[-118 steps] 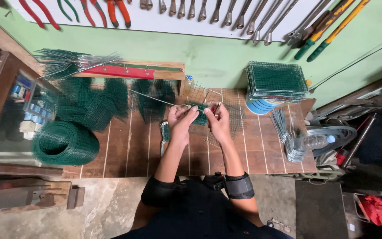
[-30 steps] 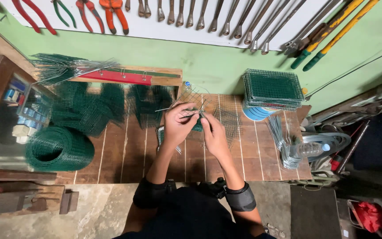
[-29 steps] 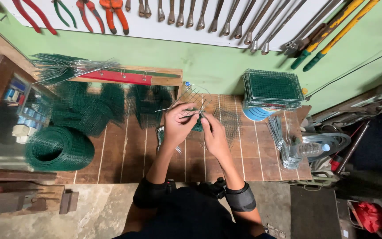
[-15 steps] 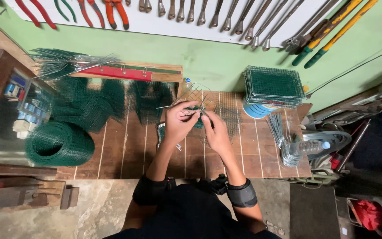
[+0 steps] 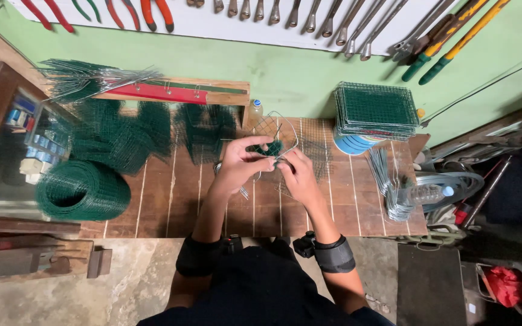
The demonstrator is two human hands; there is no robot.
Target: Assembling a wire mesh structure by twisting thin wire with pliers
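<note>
Head view, looking straight down: the left hand (image 5: 244, 162) has thumb and fingertips pinched on the near edge of a small piece of bare wire mesh (image 5: 275, 134), while the right hand (image 5: 298, 172) closes its fingers on the same edge from the other side — what they grip there is too small to tell. The mesh stands tilted up off the wooden workbench (image 5: 170, 205), above the middle of it, with a scrap of green mesh (image 5: 266, 148) just behind the fingers. The step in hand looks like bending or joining the mesh edge; the next move calls for a steady hold by one hand while the other works along the wire. Further out — a roll of green mesh (image 5: 83, 190) at left, a stack of mesh panels (image 5: 376, 110) at right.
</note>
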